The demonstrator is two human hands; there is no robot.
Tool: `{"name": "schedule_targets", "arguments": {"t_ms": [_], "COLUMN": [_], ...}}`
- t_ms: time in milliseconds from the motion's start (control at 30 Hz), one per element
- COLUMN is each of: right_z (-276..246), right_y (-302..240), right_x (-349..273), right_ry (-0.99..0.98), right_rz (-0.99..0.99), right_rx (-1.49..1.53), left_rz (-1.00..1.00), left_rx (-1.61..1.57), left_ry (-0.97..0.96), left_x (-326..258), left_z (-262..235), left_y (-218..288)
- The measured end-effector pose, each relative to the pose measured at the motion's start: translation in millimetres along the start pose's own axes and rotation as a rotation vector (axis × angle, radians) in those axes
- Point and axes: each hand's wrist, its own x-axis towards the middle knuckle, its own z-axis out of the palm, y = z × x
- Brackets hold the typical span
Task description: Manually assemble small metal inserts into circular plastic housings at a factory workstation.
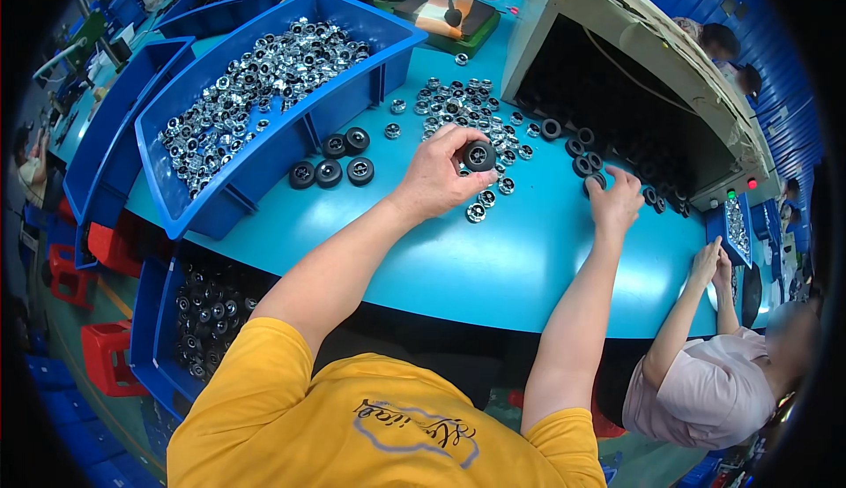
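Between the thumb and fingers of my left hand is a small toy wheel, a black tyre around a dark, silvery hub. My right hand pinches a black rubber tyre at the edge of a spread of loose tyres. Silvery wheel hubs lie scattered on the turquoise table beyond and around my left hand. Several fitted wheels stand grouped on the table to the left, beside a blue bin.
A big blue bin full of shiny hubs fills the left of the table. At right stands a pale box-like housing with dark tyres inside its opening. Below the table edge, another blue bin holds wheels. A co-worker sits at the right.
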Motion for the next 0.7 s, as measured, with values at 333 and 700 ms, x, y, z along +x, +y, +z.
{"name": "schedule_targets", "arguments": {"t_ms": [333,700], "right_z": [25.8,26.7], "right_y": [22.8,-23.8], "right_x": [10.5,-2.5], "right_ry": [-0.093,-0.126], "right_rz": [-0.068,-0.099], "right_rx": [0.170,0.957], "left_rz": [0.012,0.032], "left_rx": [0.062,0.046], "left_ry": [0.003,-0.010], "left_x": [0.3,-1.6], "left_z": [1.0,3.6], "left_y": [-1.8,-0.6]}}
